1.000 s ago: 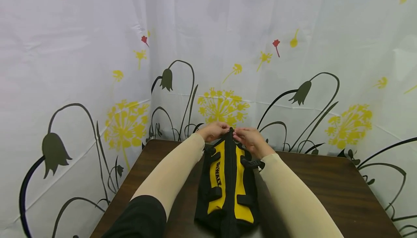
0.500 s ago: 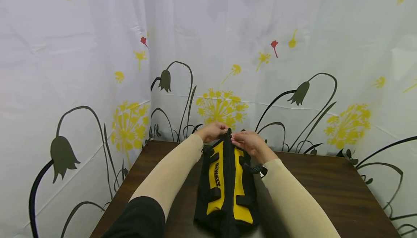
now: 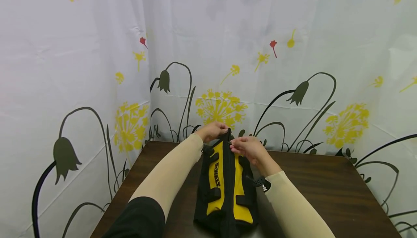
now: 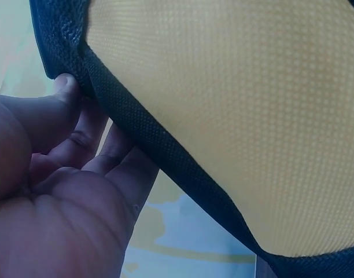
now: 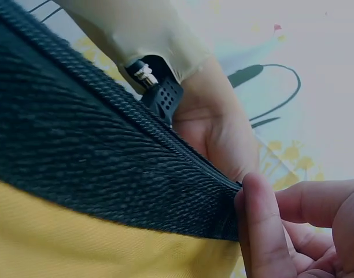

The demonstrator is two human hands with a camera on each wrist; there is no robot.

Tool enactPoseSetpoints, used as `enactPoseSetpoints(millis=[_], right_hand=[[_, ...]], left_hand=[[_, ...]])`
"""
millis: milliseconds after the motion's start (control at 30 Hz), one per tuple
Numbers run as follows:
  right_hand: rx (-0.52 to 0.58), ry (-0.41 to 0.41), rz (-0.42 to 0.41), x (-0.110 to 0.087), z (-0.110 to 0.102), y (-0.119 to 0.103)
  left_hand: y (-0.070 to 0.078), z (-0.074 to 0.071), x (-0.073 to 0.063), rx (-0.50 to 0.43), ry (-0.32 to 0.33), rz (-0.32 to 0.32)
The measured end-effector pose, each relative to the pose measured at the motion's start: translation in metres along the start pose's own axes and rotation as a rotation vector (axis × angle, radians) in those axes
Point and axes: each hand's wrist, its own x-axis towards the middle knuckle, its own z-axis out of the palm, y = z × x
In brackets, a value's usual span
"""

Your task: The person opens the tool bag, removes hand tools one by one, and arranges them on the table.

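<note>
A black and yellow DEWALT tool bag (image 3: pixel 239 191) lies lengthwise on the table, with a black zipper strip (image 3: pixel 230 180) along its top. My left hand (image 3: pixel 212 131) pinches the bag's raised far end between thumb and fingers; the left wrist view shows the thumb (image 4: pixel 65 92) against its black trim. Slightly nearer to me, my right hand (image 3: pixel 250 149) pinches at the zipper with thumb and fingertips. In the right wrist view, zipper teeth (image 5: pixel 136 119) run up to those fingers (image 5: pixel 262 223), which hide any pull tab.
Under the bag is a dark brown wooden table (image 3: pixel 312 183). A white curtain (image 3: pixel 208 38) printed with flowers hangs behind it and along the left side. Dark carry straps (image 3: pixel 245 200) lie against the bag's sides.
My right hand has moved a short way toward me along the zipper, away from the bag's far tip. The left hand keeps its pinch at the far end.
</note>
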Motion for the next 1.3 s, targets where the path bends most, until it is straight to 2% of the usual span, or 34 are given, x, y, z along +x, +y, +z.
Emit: enactPoseSetpoints(millis=[267, 567, 933, 1300], right_hand=[[-0.045, -0.019, 0.001, -0.015, 0.000, 0.007], [-0.048, -0.060, -0.020, -0.045, 0.003, 0.021], [-0.082, -0.141, -0.045, -0.096, 0.006, 0.036], [-0.042, -0.229, 0.009, -0.136, 0.011, 0.051]], left_hand=[[0.002, 0.001, -0.001, 0.000, 0.004, 0.008], [-0.003, 0.002, -0.002, 0.033, 0.026, 0.010], [0.001, 0.003, -0.004, 0.053, 0.040, 0.022], [0.001, 0.002, -0.005, 0.074, 0.035, 0.019]])
